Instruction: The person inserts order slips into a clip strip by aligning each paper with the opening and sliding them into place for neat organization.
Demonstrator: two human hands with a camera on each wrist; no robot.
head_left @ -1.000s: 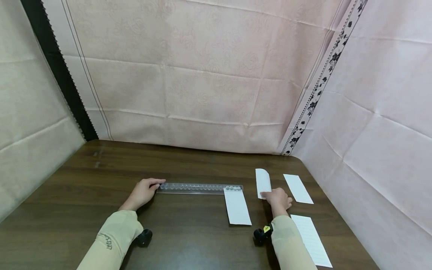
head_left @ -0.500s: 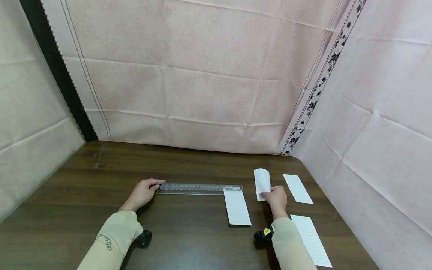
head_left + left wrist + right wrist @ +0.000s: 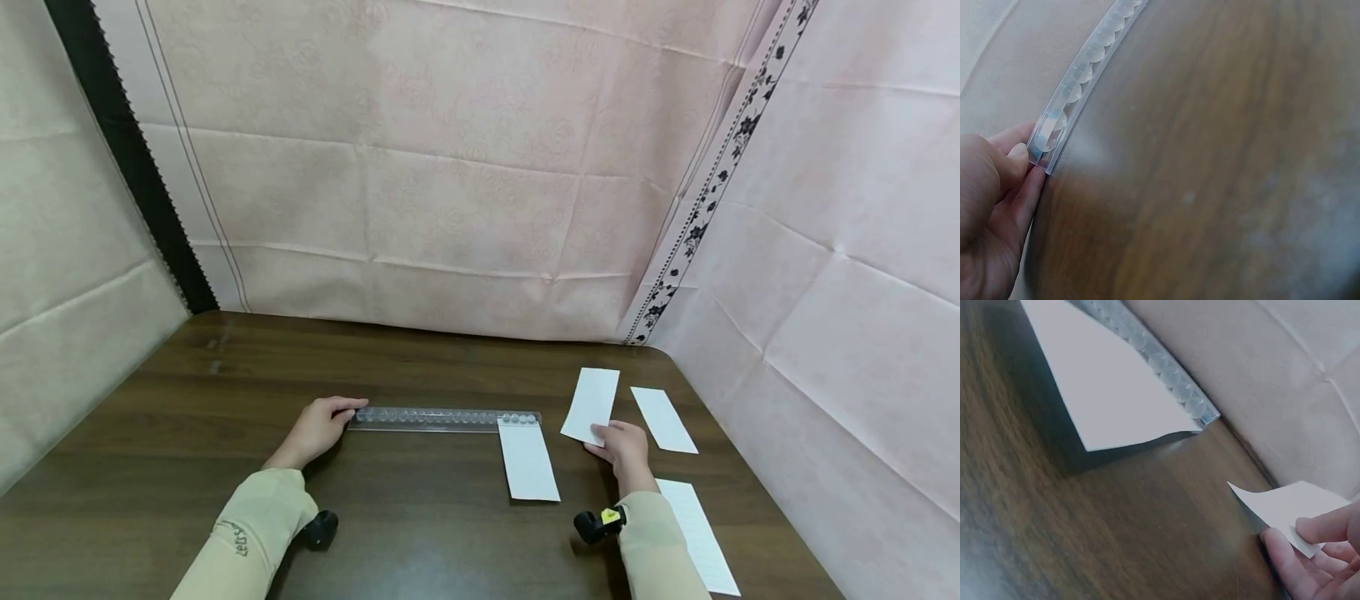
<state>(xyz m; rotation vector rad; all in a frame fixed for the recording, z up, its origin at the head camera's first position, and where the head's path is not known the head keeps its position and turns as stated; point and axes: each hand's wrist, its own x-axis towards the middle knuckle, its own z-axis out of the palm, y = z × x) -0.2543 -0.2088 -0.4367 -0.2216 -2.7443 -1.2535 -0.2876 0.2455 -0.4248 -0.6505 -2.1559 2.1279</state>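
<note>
Taking twelve o'clock as the far side, I work on a dark brown, wood-grained table [image 3: 420,542], its surface shiny towards six. Pale, creased cloth [image 3: 450,167] hangs beyond it and along both flanks, with a black band [image 3: 135,158] running up at ten and a floral border [image 3: 697,225] at two.

My left hand [image 3: 317,432] pinches the nine o'clock end of a transparent strip [image 3: 427,419] between thumb and fingers. The strip, lined with rounded bumps, lies on the table with its long axis running from nine to three.

My right hand [image 3: 626,450] pinches a white slip [image 3: 591,404] by its near end, thumb on top. That slip sits just past the strip's three o'clock end, apart from it, its long axis leaning from seven to one (a corner curls up, seen from my right wrist).

A second slip [image 3: 529,462] meets the strip near that end, pointing roughly at six; whether its edge goes under or inside, I cannot tell. Another slip [image 3: 664,419] and a longer sheet [image 3: 703,546], partly behind my sleeve [image 3: 660,554], both point from eleven to five.
</note>
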